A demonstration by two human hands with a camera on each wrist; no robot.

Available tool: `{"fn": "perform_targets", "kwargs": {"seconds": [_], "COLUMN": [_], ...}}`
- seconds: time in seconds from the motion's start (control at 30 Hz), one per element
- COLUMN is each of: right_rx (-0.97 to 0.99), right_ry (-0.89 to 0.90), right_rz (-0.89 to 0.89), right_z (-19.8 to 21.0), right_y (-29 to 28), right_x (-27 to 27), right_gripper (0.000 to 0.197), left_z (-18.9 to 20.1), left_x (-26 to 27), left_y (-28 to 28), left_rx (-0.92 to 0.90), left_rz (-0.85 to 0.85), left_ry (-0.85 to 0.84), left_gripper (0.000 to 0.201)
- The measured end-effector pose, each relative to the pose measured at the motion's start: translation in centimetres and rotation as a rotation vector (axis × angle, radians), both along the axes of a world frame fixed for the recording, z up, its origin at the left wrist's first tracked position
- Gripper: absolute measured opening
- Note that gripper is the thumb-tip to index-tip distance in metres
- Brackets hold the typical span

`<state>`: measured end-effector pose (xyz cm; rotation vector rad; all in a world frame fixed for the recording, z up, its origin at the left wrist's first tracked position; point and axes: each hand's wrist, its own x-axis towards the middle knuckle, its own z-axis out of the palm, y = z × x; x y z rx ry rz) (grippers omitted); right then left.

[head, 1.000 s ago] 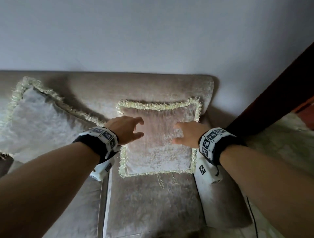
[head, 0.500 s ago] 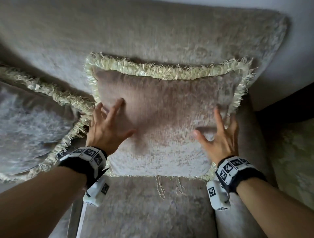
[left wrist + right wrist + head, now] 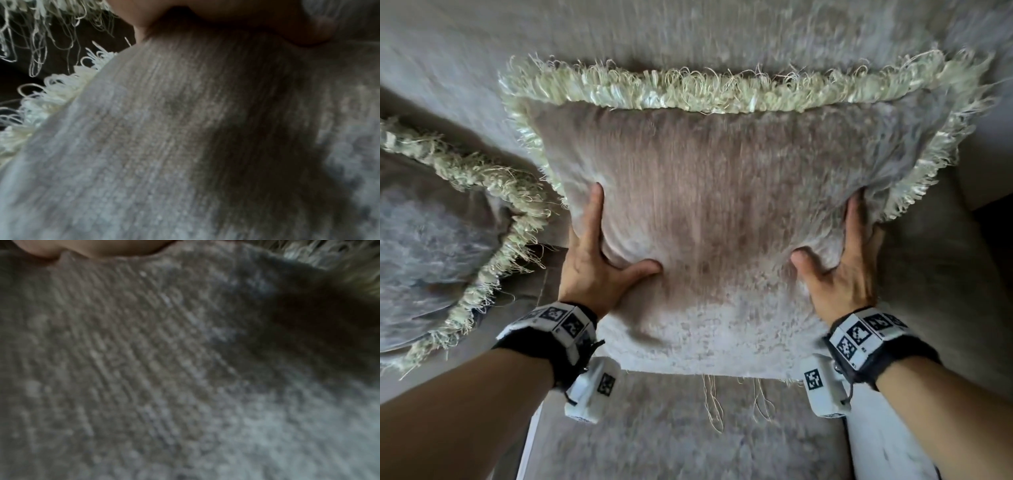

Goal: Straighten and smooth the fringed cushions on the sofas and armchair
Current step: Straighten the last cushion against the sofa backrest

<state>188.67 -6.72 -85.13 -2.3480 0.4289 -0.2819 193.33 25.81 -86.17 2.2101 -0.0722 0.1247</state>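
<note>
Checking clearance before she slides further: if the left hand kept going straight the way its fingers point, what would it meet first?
The left hand points up along the beige velvet fringed cushion; going on, it would probably first meet that cushion's cream side fringe, then the beige velvet sofa backrest. Depth is unclear.

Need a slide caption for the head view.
Left hand and right hand grip the fringed cushion by its sides against the sofa back.

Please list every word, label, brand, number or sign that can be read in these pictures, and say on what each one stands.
There is no readable text.
The wrist bands and the white camera units carry only black-and-white square marker patterns, no letters or digits.
The fringed cushion and the sofa show no label or brand.
</note>
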Motion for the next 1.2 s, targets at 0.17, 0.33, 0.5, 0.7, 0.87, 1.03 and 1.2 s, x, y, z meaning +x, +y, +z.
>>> {"fn": "perform_targets", "kwargs": {"seconds": [0.17, 0.33, 0.5, 0.7, 0.87, 1.03, 1.2], "right_rx": [0.071, -0.009, -0.197, -0.405, -0.404, -0.408, -0.396], "right_ry": [-0.134, -0.273, -0.356, -0.347, -0.281, -0.288, -0.287], "right_rz": [0.077, 0.252, 0.528, 0.620, 0.575, 0.537, 0.511], "right_z": [1.7, 8.5, 16.6, 18.6, 14.2, 12.2, 11.8], "right_y": [0.1, 1.0, 3.3, 4.2, 1.8, 1.2, 0.7], "right_x": [-1.1, 0.8, 6.2, 8.6, 8.9, 8.7, 8.2], "right_gripper": [0.101, 0.094, 0.081, 0.083, 0.086, 0.085, 0.082], "left_z": [1.3, 2.7, 3.2, 0.7, -2.2, -4.2, -3.3], "left_x": [-1.8, -4.4, -7.5, -7.8, -6.1, -5.0, -5.2], "left_y": [0.1, 0.5, -1.9, -4.7, -5.8, -5.3, -5.6], "left_rx": [-0.118, -0.236, -0.363, -0.422, -0.474, -0.435, -0.464], "left_rz": [0.011, 0.213, 0.377, 0.467, 0.392, 0.398, 0.420], "left_ry": [-0.075, -0.040, 0.001, 0.141, 0.115, 0.116, 0.107], "left_gripper": [0.122, 0.123, 0.120, 0.117, 0.116, 0.121, 0.118]}}
